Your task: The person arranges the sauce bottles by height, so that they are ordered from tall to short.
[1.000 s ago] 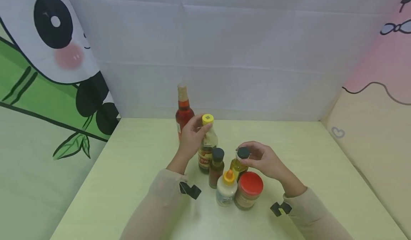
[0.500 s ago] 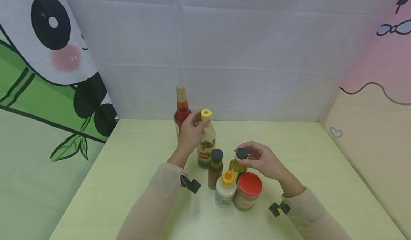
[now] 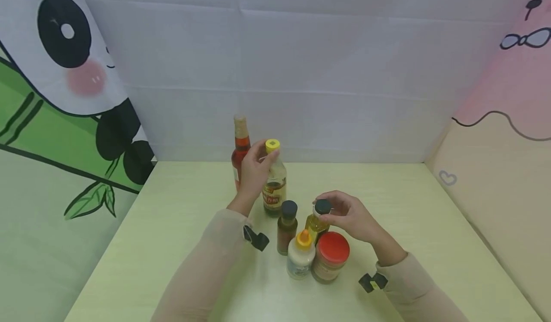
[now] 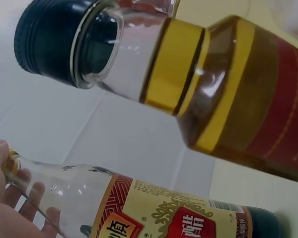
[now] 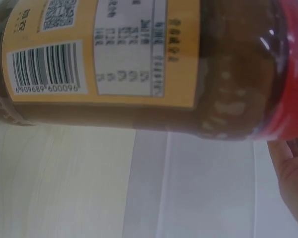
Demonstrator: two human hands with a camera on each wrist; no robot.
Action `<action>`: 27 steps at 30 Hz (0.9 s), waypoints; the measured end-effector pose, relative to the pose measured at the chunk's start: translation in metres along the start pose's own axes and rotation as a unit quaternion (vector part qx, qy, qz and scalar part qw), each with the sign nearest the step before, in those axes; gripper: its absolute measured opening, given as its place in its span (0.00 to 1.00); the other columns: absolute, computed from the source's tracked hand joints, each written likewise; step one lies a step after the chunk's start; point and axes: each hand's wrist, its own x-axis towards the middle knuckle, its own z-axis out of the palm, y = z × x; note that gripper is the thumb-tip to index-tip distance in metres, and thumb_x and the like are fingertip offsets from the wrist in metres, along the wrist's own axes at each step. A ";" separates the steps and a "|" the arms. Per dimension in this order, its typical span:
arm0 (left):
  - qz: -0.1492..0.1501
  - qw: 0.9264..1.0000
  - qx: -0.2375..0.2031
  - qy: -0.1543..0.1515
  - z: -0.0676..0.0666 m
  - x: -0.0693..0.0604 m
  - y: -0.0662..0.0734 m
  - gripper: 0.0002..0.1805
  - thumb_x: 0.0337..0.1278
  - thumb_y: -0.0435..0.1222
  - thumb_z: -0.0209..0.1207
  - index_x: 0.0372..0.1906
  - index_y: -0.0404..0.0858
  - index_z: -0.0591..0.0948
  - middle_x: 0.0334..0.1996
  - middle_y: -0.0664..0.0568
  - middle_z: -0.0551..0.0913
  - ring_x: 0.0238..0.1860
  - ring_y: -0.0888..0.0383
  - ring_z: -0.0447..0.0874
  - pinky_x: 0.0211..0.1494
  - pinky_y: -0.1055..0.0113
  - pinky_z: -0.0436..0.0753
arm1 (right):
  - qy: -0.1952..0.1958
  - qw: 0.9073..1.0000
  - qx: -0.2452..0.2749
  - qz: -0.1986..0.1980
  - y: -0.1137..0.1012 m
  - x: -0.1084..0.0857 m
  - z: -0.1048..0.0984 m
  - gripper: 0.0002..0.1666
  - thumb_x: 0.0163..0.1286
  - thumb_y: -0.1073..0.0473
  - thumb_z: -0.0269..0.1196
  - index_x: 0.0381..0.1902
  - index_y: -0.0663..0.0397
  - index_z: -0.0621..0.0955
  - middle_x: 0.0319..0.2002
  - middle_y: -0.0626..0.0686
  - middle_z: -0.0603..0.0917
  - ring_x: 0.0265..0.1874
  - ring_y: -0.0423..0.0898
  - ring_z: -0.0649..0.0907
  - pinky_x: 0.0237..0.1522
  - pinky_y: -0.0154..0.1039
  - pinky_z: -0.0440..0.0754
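My left hand (image 3: 255, 173) holds a vinegar bottle (image 3: 274, 195) by its neck, just under the yellow cap. The bottle stands nearly upright beside a tall red bottle (image 3: 241, 145), which the hand partly covers. In the left wrist view its label (image 4: 174, 213) shows, with my fingers around the neck. My right hand (image 3: 353, 219) pinches a small bottle of yellow oil (image 3: 316, 224) at its dark cap. In front of that stand a red-lidded jar (image 3: 330, 260) and a white squeeze bottle (image 3: 300, 259) with an orange tip. A dark-capped brown bottle (image 3: 286, 231) is left of the oil.
Behind the pale table (image 3: 370, 183) rises a white cloth backdrop (image 3: 327, 92). Printed cartoon panels flank it on both sides. The brown jar (image 5: 228, 64) fills the top of the right wrist view, and a dark-capped bottle (image 4: 228, 89) crosses the left wrist view.
My left hand has moved the vinegar bottle toward the back of the table, away from the small brown bottle. My right hand stays at the oil bottle's cap.
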 end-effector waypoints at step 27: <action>-0.002 0.998 0.030 0.047 0.009 0.027 -0.008 0.23 0.64 0.37 0.62 0.62 0.34 0.75 0.56 0.43 0.80 0.57 0.51 0.77 0.60 0.62 0.74 | 0.013 1.000 0.002 -0.008 0.003 -0.002 0.001 0.23 0.62 0.71 0.67 0.56 0.67 0.76 0.50 0.62 0.80 0.47 0.48 0.83 0.49 0.40 0.81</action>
